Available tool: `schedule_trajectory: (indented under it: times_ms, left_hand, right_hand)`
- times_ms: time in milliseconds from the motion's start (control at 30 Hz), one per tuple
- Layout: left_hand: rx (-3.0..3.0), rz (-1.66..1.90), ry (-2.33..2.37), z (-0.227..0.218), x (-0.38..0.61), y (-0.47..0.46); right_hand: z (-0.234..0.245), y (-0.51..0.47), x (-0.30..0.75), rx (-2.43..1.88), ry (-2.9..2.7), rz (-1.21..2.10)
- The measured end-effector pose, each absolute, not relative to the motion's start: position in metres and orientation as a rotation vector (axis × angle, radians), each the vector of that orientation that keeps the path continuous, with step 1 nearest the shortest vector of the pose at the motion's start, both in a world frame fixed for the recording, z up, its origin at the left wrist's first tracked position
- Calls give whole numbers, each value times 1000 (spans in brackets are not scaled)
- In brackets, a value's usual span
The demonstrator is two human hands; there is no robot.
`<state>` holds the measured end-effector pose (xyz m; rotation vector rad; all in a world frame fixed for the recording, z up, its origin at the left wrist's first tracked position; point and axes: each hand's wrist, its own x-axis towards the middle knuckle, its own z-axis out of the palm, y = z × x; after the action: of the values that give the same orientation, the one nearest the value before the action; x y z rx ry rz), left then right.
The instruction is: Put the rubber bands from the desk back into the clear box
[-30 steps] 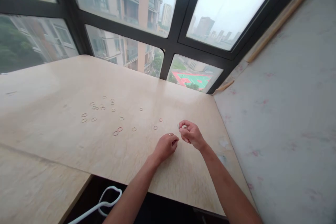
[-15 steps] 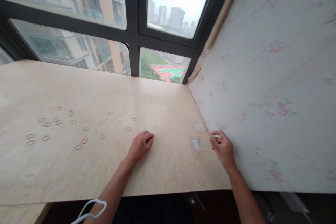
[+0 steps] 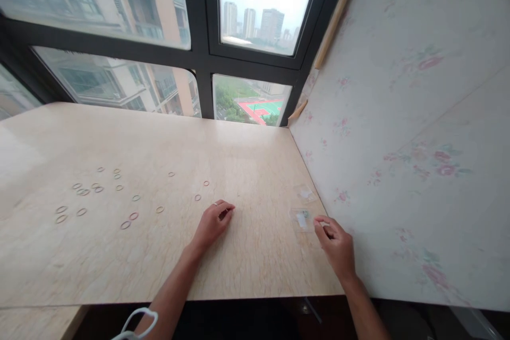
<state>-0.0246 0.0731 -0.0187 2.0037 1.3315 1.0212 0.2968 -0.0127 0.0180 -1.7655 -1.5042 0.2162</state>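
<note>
Several small rubber bands (image 3: 126, 221) lie scattered over the left half of a pale wooden table (image 3: 255, 170). My left hand (image 3: 213, 221) rests on the table with its fingers curled under, a ring on one finger, just right of the nearest band (image 3: 197, 197). My right hand (image 3: 337, 244) sits near the table's right edge by the wall, fingers pinched together beside a small clear plastic bag (image 3: 302, 219). Whether the pinch holds anything I cannot make out. A second small clear bag (image 3: 305, 193) lies just beyond.
A floral-papered wall (image 3: 398, 133) closes off the right side. Large dark-framed windows (image 3: 203, 61) stand behind the table. A white cord loop (image 3: 137, 323) hangs below the table's front edge at the left.
My right hand swung from the middle of the table to the right edge, then dropped down next to the clear bag. The view turned right. My left hand stayed put.
</note>
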Motion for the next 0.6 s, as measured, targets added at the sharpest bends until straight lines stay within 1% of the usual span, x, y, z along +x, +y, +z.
schedule_trajectory:
  times_ms: [167,267,433,600]
  left_hand:
    - [1923,1074,1332,-17,-24,70]
    - [1863,1121,1337,-18,-26,70]
    - [1799,1158,1417,-16,-50,74]
    - [1778,1162,1754,0,-111,85]
  right_hand:
    - [-8,-30,256,-1554,-1743,379]
    - [-14,-32,246,-1479,-1829,464]
    - [-20,-29,257,-1579,-1544,544]
    - [-32,-26,267,-1584,-1465,657]
